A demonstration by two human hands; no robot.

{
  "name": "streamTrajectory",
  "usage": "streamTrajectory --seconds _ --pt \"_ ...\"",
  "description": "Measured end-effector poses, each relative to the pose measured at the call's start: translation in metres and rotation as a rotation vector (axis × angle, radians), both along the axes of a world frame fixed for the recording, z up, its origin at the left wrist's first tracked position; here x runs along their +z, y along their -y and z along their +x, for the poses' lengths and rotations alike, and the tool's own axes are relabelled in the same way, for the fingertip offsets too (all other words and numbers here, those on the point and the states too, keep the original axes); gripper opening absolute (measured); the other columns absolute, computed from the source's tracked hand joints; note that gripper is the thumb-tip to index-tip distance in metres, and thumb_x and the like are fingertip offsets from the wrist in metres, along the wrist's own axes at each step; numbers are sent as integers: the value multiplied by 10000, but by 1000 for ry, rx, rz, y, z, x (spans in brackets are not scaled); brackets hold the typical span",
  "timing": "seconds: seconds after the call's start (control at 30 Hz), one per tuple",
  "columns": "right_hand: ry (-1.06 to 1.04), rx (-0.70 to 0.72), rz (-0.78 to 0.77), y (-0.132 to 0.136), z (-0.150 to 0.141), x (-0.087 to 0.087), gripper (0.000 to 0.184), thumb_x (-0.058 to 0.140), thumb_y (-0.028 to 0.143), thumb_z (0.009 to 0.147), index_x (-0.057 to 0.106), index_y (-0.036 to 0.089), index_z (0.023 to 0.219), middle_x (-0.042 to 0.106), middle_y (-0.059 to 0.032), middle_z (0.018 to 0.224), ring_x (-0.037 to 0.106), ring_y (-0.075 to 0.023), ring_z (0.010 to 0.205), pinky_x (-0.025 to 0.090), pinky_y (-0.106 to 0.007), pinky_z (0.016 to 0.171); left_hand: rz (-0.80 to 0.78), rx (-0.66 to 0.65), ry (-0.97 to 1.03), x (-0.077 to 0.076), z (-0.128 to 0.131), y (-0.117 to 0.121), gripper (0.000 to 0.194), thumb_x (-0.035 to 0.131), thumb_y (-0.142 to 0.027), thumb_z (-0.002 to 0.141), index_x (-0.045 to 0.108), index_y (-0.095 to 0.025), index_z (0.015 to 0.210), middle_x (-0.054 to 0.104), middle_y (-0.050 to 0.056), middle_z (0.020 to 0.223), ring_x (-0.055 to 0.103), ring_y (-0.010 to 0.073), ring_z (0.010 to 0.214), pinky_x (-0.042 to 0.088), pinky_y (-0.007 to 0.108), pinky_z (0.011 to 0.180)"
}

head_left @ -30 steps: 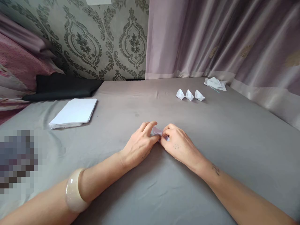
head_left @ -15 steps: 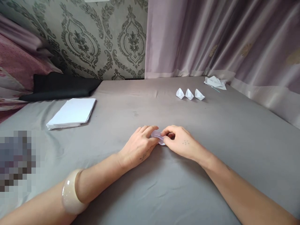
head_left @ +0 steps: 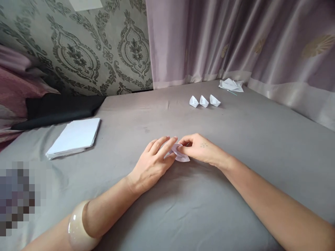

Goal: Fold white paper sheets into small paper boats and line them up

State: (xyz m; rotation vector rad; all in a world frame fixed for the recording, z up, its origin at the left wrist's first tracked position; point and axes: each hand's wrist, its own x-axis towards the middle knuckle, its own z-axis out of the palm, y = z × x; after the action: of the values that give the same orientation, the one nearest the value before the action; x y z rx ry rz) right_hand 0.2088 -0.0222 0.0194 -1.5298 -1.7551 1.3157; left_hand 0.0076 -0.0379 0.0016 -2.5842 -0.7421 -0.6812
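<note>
A small folded piece of white paper (head_left: 182,158), tinted pale lilac, sits between my hands just above the grey sheet. My left hand (head_left: 157,157) holds its left side, the thumb against the paper and the other fingers stretched over and behind it. The thumb and index finger of my right hand (head_left: 200,148) pinch its upper right part. Fingers cover much of the paper, so its full shape is hidden. Beyond my hands, three small folded paper boats (head_left: 204,101) stand in a row.
At the left lies a stack of white paper (head_left: 74,136), with a black cloth (head_left: 60,108) behind it. Several folded papers (head_left: 230,84) and a thin greenish stick (head_left: 231,92) lie at the far right by the curtain (head_left: 172,45). A blurred patch (head_left: 15,198) covers the left edge.
My left fingers have lifted and spread a little. More of the folded paper's lower right side shows, opened out wider. The whole view has tilted and shifted slightly.
</note>
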Motion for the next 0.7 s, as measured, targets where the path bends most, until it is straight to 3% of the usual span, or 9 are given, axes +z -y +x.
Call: streamTrajectory --seconds 0.13,0.37,0.57,0.7 --pt "-15 46 -19 3 8 4 214 579 372 779 698 196 755 653 -9 714 502 -121 602 356 -250 542 52 -20 36 1 -1 -2 207 511 -100 886 657 -191 1002 552 112 1300 471 268 1187 458 409 933" --pt "-42 7 39 10 0 4 218 577 355 778 656 187 663 557 25 570 449 -97 516 322 -244 499 57 -72 146 0 -1 -3 211 560 -70 847 648 -203 985 565 104 1270 488 263 1138 396 451 971" --pt "-289 -153 -18 10 -10 3 253 602 413 793 700 181 812 628 10 704 488 -89 589 370 -230 564 -511 -18 605 10 3 2 213 555 -120 843 639 -213 1015 380 117 1403 411 272 1267 393 448 1013" --pt "-353 -240 -44 12 -21 -5 326 618 454 787 704 168 917 634 -10 715 505 -107 601 390 -236 549 -862 57 923 11 9 0 168 594 -257 859 584 -185 1011 586 94 1093 572 203 1031 464 368 910"
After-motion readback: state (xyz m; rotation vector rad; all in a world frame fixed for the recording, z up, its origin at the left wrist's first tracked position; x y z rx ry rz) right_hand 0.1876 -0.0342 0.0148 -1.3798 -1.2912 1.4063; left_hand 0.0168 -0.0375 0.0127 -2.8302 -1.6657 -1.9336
